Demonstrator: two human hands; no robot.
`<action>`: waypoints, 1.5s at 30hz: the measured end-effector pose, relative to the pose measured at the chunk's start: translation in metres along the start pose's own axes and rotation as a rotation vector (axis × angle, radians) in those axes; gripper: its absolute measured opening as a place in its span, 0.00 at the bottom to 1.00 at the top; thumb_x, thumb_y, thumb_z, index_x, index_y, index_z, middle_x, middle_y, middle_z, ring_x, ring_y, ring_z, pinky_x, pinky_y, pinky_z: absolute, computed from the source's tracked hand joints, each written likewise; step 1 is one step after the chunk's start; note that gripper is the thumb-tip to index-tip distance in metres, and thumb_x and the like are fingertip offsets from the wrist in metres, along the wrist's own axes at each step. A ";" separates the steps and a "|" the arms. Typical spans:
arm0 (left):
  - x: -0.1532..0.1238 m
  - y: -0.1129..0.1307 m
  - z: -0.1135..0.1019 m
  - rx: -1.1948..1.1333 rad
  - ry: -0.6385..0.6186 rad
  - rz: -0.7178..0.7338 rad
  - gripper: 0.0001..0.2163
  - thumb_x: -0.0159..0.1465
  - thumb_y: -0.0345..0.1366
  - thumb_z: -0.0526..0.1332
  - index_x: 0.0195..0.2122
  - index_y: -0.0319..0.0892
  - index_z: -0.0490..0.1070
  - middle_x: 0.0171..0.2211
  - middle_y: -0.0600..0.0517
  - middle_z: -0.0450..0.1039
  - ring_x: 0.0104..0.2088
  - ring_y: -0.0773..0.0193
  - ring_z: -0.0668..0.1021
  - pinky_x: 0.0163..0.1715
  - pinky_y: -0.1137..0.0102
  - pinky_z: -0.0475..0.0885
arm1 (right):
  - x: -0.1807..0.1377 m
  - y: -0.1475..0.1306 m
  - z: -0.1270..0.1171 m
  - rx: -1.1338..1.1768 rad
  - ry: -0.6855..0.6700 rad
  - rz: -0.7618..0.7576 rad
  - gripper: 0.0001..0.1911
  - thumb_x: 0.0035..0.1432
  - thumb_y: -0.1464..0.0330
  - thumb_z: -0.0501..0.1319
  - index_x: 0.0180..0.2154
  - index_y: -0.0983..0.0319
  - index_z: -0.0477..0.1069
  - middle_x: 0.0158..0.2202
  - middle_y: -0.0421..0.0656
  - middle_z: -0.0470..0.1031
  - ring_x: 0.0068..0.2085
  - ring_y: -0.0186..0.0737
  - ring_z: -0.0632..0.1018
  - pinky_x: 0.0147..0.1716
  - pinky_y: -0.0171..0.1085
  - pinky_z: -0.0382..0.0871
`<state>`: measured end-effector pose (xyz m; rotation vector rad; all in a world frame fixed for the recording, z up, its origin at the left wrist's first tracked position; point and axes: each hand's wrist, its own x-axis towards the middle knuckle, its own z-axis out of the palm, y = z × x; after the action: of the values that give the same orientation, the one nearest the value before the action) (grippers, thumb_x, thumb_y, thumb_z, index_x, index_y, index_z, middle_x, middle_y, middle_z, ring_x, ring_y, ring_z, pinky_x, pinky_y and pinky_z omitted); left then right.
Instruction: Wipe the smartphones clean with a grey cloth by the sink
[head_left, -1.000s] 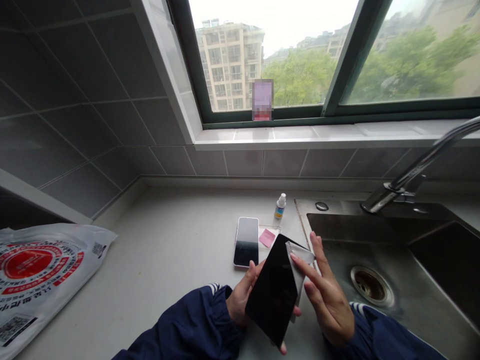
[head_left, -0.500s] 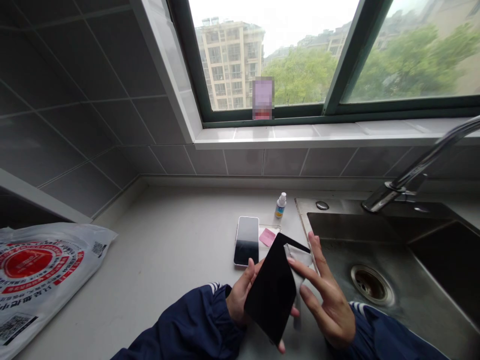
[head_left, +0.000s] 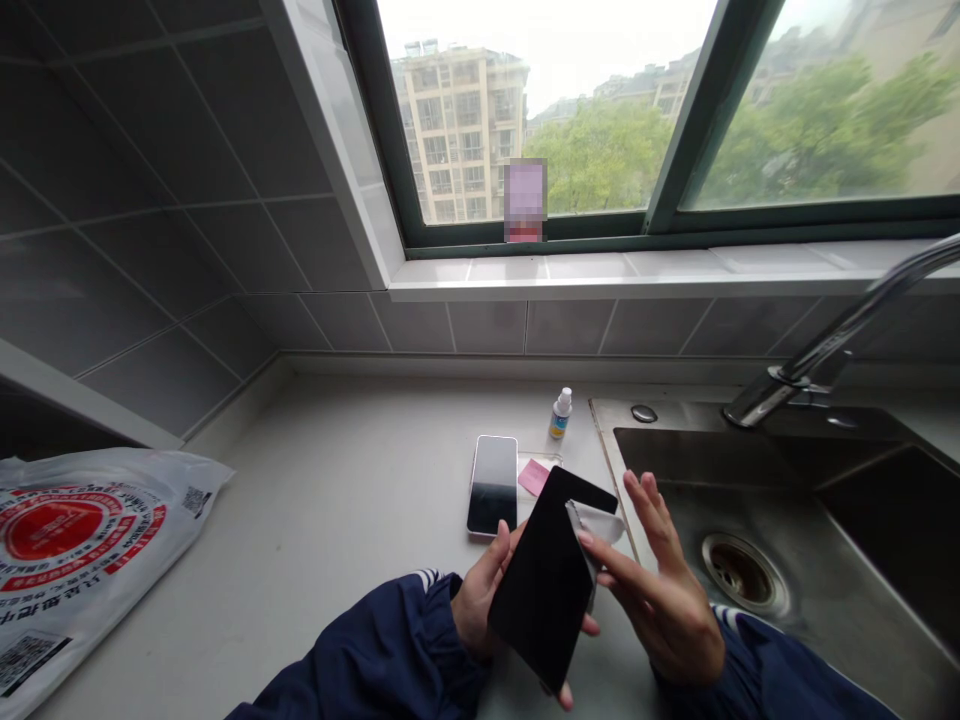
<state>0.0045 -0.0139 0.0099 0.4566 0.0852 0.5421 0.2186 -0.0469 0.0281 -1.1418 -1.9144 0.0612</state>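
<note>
My left hand (head_left: pixel 484 590) grips a black tablet (head_left: pixel 536 585) from its left side, with fingertips showing past the right edge. The tablet is tilted, its dark face towards me. Against its right edge, my right hand (head_left: pixel 667 590) holds a thin light-grey cloth (head_left: pixel 596 522) under the index finger and thumb; the other fingers are raised. Part of the cloth hangs beyond the tablet's edge. Just behind the tablet lie a phone (head_left: pixel 493 485) with a dark screen and a small pink square (head_left: pixel 534 476) on a clear case (head_left: pixel 556 459).
A small white spray bottle (head_left: pixel 559 415) stands upright near the sink's left edge. The steel sink (head_left: pixel 667 510) and chrome faucet (head_left: pixel 810 360) are on the right. A printed plastic bag (head_left: pixel 97 550) lies at the left on the pale counter (head_left: pixel 352 470), below a window.
My right hand has shifted slightly down and to the right, and its fingers have come closer together. The cloth has slid a little down along the tablet's edge. My left hand stays put.
</note>
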 end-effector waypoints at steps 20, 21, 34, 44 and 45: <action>0.006 -0.007 0.011 0.275 0.150 0.078 0.25 0.66 0.53 0.50 0.58 0.43 0.61 0.46 0.40 0.74 0.41 0.49 0.81 0.30 0.63 0.77 | -0.010 0.004 0.020 0.988 -0.258 1.085 0.25 0.52 0.48 0.65 0.28 0.66 0.73 0.22 0.40 0.70 0.20 0.33 0.72 0.21 0.33 0.65; 0.007 -0.007 0.013 0.303 0.150 0.082 0.25 0.66 0.53 0.51 0.58 0.43 0.61 0.45 0.41 0.74 0.40 0.49 0.81 0.30 0.64 0.77 | -0.011 0.004 0.022 1.011 -0.252 1.098 0.25 0.51 0.49 0.66 0.27 0.66 0.73 0.22 0.41 0.70 0.21 0.33 0.72 0.21 0.33 0.65; 0.004 -0.003 0.022 0.479 0.232 0.035 0.31 0.63 0.55 0.54 0.63 0.46 0.55 0.49 0.37 0.72 0.42 0.47 0.80 0.32 0.62 0.77 | 0.009 -0.011 0.010 1.191 -0.106 1.221 0.20 0.45 0.55 0.72 0.32 0.66 0.77 0.29 0.45 0.77 0.27 0.38 0.76 0.26 0.34 0.71; 0.004 -0.001 0.024 0.469 0.143 -0.019 0.32 0.62 0.57 0.53 0.64 0.50 0.52 0.51 0.37 0.67 0.45 0.44 0.78 0.21 0.71 0.74 | 0.014 -0.009 0.005 1.226 0.006 1.263 0.20 0.45 0.58 0.74 0.36 0.65 0.78 0.31 0.46 0.79 0.29 0.36 0.78 0.30 0.32 0.72; 0.005 -0.001 0.024 0.468 0.148 -0.020 0.31 0.62 0.57 0.52 0.64 0.50 0.54 0.51 0.37 0.67 0.44 0.44 0.78 0.22 0.71 0.74 | 0.013 -0.008 0.006 1.217 -0.007 1.261 0.21 0.44 0.57 0.74 0.36 0.65 0.78 0.31 0.46 0.79 0.30 0.37 0.79 0.31 0.32 0.72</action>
<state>0.0138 -0.0220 0.0306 0.8704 0.3631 0.5354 0.2067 -0.0403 0.0364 -1.1687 -0.5472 1.6166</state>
